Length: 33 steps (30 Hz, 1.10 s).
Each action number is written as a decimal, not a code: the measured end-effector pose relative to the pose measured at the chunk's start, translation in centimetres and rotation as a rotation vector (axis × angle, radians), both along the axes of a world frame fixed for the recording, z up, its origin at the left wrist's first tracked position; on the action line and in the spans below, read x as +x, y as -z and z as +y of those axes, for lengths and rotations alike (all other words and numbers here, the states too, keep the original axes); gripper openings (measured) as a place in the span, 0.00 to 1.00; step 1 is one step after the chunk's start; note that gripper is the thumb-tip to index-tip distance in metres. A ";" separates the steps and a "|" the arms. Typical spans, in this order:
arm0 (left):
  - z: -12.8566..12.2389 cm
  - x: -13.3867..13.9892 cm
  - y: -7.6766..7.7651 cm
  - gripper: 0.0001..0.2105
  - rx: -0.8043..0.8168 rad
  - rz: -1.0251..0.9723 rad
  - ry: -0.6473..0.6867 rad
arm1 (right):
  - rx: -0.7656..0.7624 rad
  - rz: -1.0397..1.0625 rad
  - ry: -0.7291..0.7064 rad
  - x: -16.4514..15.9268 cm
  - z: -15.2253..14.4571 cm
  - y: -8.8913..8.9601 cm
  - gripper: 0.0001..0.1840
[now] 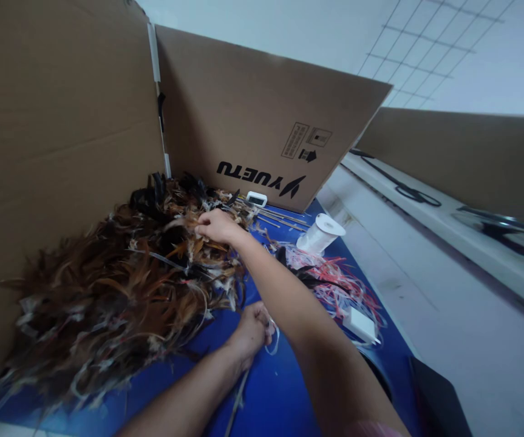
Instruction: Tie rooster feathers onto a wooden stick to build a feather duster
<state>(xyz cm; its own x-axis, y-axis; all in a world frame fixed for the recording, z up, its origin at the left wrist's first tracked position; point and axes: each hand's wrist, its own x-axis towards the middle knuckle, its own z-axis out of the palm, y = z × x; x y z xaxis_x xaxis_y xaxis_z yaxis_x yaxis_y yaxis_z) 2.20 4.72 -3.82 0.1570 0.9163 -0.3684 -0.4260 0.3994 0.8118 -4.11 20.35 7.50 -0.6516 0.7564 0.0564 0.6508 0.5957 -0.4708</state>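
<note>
Head cam: feather pile [120, 291] lies leftward on the blue table [282, 388]; right hand [216, 226] is nearer, left hand [255, 328] lower.
Right hand: pinching what looks like 1 feather [178, 223].
Left hand: clenched on 1 clear strip [275, 345]; 1 stick [238, 400] pokes out below, long axis toward the wearer.
Counts: 1 pile, 1 spool [320, 237], 1 white block [359, 326]; feathers too tangled to count, lol.

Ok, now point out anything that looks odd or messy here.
Two things: the cardboard panel stands with its YUETU lettering upside down, and the red and white strands lie in a messy tangle beside the white spool, dark feathers among them.
</note>
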 end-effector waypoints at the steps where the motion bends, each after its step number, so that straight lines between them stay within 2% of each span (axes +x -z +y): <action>1: -0.1 0.0 -0.1 0.12 0.007 -0.006 0.007 | -0.079 0.076 0.001 0.3 0.1 -0.1 0.09; 5: -0.2 -0.2 -0.4 0.16 0.030 -0.014 0.024 | -0.567 0.503 0.013 1.3 -0.2 -0.8 0.04; 6: -0.2 -0.2 -0.4 0.16 0.034 -0.010 0.026 | -0.646 0.581 0.007 1.6 -0.5 -0.9 0.03; 11: -0.2 -0.3 -0.1 0.16 0.050 0.012 0.042 | -0.807 0.766 -0.062 3.3 -2.2 -1.4 0.04; 14: -0.1 -0.4 -0.1 0.17 0.059 0.011 0.053 | -0.797 0.812 -0.069 4.5 -3.1 -1.9 0.05; 18: -0.1 -0.5 -0.2 0.16 0.067 0.000 0.060 | -0.704 0.881 -0.036 5.8 -4.8 -2.4 0.05; 23: -0.1 -0.5 -0.3 0.15 0.060 0.001 0.059 | -0.639 0.877 0.048 6.9 -7.5 -2.1 0.10; 25: -0.1 -0.6 -0.3 0.16 0.066 -0.001 0.059 | -0.614 0.904 0.048 7.8 -8.6 -2.0 0.08; 30: -0.1 -0.7 -0.5 0.16 0.079 -0.005 0.053 | -0.539 0.961 0.048 11.8 -11.7 -1.8 0.08; 33: -0.1 -0.8 -0.6 0.16 0.090 -0.021 0.065 | -0.476 1.037 0.143 14.5 -13.5 -0.4 0.08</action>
<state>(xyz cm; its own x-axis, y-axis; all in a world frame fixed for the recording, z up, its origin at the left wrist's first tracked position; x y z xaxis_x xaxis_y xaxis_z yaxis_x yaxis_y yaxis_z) 1.43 4.57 -3.23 0.2238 0.9332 -0.2811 -0.4188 0.3525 0.8368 10.43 6.83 7.94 -0.3653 0.9083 0.2039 -0.1340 0.1654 -0.9771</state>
